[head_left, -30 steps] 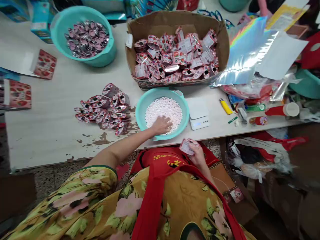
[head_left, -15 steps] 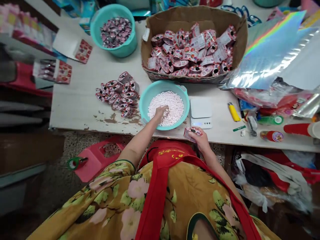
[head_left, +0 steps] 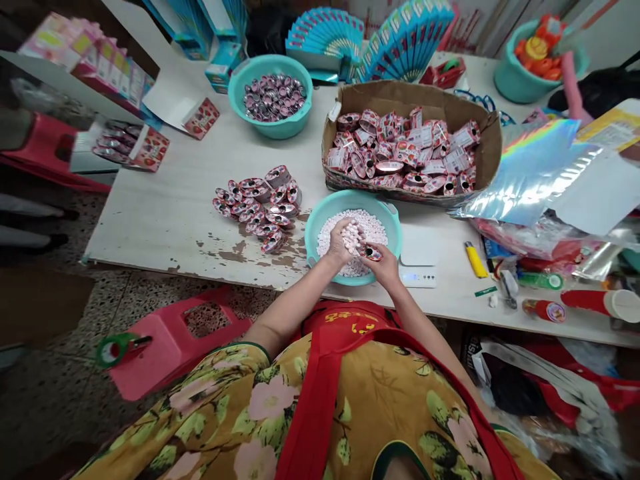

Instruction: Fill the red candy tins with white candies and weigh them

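- A worker's left hand (head_left: 341, 241), half open and curled into a cup, carries a heap of pale pink pellets (head_left: 352, 235) above a basin; the right hand (head_left: 384, 264), fingers closed, grips a small printed container (head_left: 371, 252), its dark opening facing up, close beside the heap. Whether container and pellets touch cannot be told.
- At far left, a pink stool (head_left: 150, 350) stands below the edge of the worn white tabletop (head_left: 160, 213), a roll of green tape (head_left: 111, 350) at its end.
- Left of centre, a cluster of similar containers (head_left: 257, 203) stands close together, paint chipped away nearby.
- Behind them, a teal bowl (head_left: 287, 128) holds pink-and-silver pieces.
- At centre, the teal basin (head_left: 312, 235) sits near the front edge, more pellets spread across its bottom.
- Behind it, a cardboard box (head_left: 380, 93) brims with jumbled printed containers.
- Just right of the basin, a white scale (head_left: 421, 277) lies flat.
- Farther right, a yellow lighter (head_left: 475, 260) rests near shiny rainbow-tinted sheets (head_left: 535, 177).
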`<state>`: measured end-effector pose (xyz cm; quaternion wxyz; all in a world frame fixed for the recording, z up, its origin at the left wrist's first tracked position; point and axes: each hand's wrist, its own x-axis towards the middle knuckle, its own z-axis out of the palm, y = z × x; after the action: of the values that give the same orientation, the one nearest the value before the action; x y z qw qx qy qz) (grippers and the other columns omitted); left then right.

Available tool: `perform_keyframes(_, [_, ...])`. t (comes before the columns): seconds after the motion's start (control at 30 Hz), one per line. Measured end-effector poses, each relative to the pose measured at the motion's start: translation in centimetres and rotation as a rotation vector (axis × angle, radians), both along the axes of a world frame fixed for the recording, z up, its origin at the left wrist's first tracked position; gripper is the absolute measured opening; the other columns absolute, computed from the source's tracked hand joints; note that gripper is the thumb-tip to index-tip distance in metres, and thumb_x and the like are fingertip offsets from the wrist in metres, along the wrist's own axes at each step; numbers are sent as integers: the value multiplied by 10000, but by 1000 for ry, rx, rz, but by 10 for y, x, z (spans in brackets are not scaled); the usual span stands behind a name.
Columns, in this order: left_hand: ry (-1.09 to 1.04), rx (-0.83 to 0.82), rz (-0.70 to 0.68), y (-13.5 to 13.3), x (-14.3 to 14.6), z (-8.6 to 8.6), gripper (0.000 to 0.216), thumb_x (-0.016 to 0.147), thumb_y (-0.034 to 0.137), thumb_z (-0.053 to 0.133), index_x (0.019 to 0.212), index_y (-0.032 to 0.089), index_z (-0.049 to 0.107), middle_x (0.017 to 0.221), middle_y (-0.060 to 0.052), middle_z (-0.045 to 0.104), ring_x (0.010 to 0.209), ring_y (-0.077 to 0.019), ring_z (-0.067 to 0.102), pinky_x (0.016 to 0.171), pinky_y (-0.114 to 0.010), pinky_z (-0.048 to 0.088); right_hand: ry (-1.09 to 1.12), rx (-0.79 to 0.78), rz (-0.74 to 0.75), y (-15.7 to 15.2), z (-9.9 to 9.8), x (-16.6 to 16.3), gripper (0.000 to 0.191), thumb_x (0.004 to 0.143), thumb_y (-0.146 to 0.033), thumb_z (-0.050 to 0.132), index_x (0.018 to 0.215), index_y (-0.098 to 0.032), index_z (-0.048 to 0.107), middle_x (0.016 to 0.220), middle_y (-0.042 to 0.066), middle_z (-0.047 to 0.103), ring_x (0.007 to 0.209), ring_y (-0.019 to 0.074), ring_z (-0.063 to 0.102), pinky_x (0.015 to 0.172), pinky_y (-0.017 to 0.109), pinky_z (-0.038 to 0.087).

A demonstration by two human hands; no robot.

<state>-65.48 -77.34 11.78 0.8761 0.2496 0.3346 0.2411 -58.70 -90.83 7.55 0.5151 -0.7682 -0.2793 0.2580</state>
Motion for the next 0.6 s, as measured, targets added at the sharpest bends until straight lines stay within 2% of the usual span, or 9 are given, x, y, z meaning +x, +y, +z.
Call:
perform_keyframes(0.13, [-3,125,128,-15,12,3,278,679,376,726,798,187,561,681,17,614,561,-129,614,563,-258,503,-62,-90,45,15,-1,-3,424,639,-393,714,1013,-193,722,1029,66,757,969,264,693,938,404,537])
perform_keyframes(0.3, [114,169,258,-16,30,-2,348,699,420,755,654,192,496,575,43,539,438,-105,520,461,-240,401,-146,-194,123,18,9,7,352,649,-413,699,920,-188,710,882,47,741,842,237,669,801,336,534])
perform_keyframes(0.43, [139,200,287,-12,43,3,372,701,428,766,609,197,490,510,47,503,418,-106,477,438,-238,348,-197,-249,121,26,21,19,417,669,-432,712,1000,-178,709,981,95,745,896,266,685,814,365,530])
perform_keyframes(0.6, [131,209,367,0,49,9,434,695,464,806,607,191,481,548,47,501,452,-92,465,465,-237,366,-284,-313,154,40,35,27,488,665,-450,747,1078,-191,710,1095,118,738,949,288,701,841,400,551])
